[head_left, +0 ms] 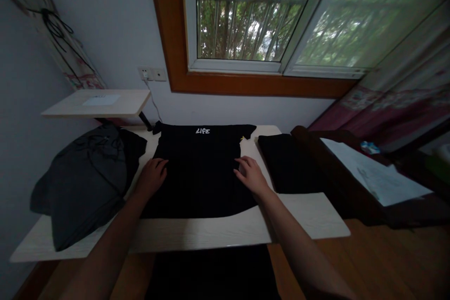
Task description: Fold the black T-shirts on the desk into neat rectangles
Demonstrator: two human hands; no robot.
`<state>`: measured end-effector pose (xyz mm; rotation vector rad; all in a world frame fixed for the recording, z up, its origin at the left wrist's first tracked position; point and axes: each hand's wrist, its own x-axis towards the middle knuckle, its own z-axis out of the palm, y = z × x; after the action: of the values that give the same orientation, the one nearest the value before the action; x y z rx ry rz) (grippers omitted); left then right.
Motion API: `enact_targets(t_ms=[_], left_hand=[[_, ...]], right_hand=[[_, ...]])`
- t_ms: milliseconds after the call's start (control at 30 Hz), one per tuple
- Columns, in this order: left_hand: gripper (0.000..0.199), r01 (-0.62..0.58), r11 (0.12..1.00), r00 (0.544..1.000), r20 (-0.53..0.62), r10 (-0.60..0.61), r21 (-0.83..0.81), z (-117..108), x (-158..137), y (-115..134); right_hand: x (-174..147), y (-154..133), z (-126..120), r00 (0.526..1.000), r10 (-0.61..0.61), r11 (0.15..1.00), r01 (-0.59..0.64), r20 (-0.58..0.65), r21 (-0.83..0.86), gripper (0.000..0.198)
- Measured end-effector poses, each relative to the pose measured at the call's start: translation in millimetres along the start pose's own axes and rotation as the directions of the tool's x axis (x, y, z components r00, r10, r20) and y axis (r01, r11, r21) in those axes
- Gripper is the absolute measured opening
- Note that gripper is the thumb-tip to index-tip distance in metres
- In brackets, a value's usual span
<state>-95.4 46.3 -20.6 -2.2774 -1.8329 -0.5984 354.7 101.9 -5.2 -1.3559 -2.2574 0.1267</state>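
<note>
A black shirt [200,178] is spread on the pale table in front of me, with short sleeves at its far corners and small white lettering [203,131] near its far edge. On the shirt's left side edge rests my left hand [153,176], fingers stretched toward the cloth. My right hand [252,176] is at the opposite side edge, its thumb and fingers apart over the fabric. Neither hand lifts the cloth visibly. A small yellow spot shows near the shirt's far right sleeve.
Left of the shirt lies a dark grey bundle of cloth [87,178], beneath a small raised shelf [70,107]. A folded black cloth [288,164] sits at right on the table [312,215]. Beyond it, a dark brown surface holds white paper [372,176]. A window faces me.
</note>
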Motion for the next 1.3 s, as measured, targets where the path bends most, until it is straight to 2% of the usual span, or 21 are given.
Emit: enact_targets(t_ms=[167,333,500,833,967,1133,1300], left_hand=[[0.039,-0.051,0.999,0.997,0.054,0.051,-0.007,-17.0,-43.0,16.4],[0.044,-0.052,0.999,0.996,0.07,0.051,0.004,-20.1,-57.1,24.3],[0.046,-0.027,0.999,0.997,0.079,0.025,0.017,-12.9,-40.8,21.0],[0.044,-0.001,1.0,0.998,0.062,-0.001,0.02,6.4,21.7,7.3],[0.042,0.029,0.999,0.999,0.041,-0.028,-0.022,8.1,38.3,6.1],[0.039,0.009,0.996,1.0,0.022,-0.007,-0.091,1.7,38.0,9.1],[0.03,-0.135,0.968,0.986,0.071,0.153,-0.213,-10.3,8.7,15.4]], right_hand=[[-29.6,-17.9,-10.3,0.992,-0.103,0.988,0.111,0.078,-0.111,0.042],[-45.5,-27.4,-8.2,0.992,-0.083,0.972,0.101,0.09,-0.212,0.042],[-32.6,-26.4,-0.9,0.997,-0.049,0.961,0.065,0.066,-0.269,0.044],[32.8,-3.1,22.7,1.0,0.011,0.972,-0.004,0.029,-0.236,0.045],[52.4,3.9,26.4,0.999,0.029,0.974,-0.022,0.027,-0.224,0.045],[51.9,6.4,26.3,0.998,0.05,0.972,-0.042,0.028,-0.229,0.045],[27.9,13.2,17.0,0.998,0.06,0.974,-0.059,-0.001,-0.22,0.042]])
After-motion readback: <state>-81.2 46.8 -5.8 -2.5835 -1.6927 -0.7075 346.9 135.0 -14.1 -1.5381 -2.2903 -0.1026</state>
